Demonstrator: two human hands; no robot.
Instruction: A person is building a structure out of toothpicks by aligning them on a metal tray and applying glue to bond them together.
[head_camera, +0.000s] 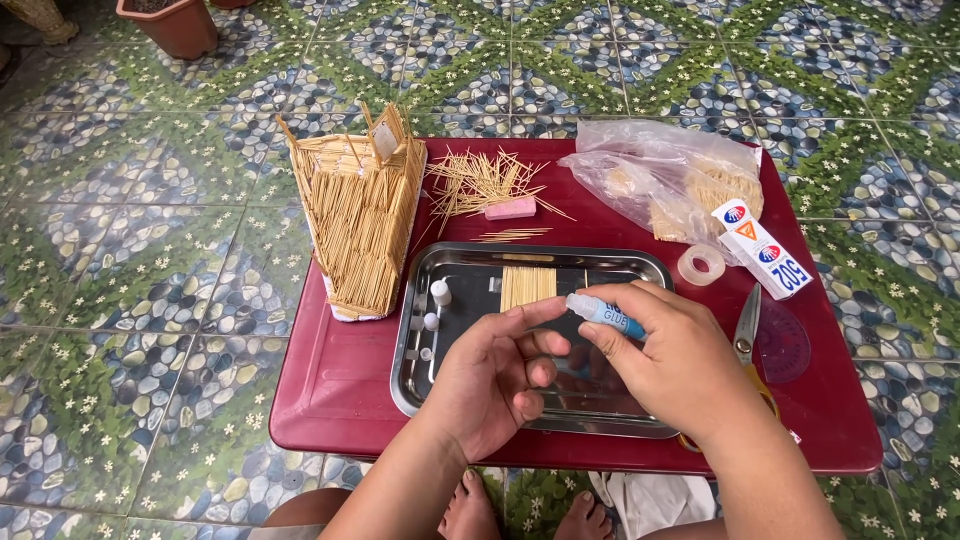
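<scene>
Head view: small glue bottle (603, 313) sits over the steel tray (620, 262) on the red counter (340, 370), pinched in the right hand (672, 362), grip closed around it. Left hand (497, 372) touches its tip, fingers loosely curled, holding nothing else.

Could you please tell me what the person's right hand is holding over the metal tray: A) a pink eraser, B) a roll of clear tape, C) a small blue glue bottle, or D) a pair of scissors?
C: the right hand pinches a small blue glue bottle above the metal tray, while the scissors, tape roll and pink eraser lie on the red table.
</scene>
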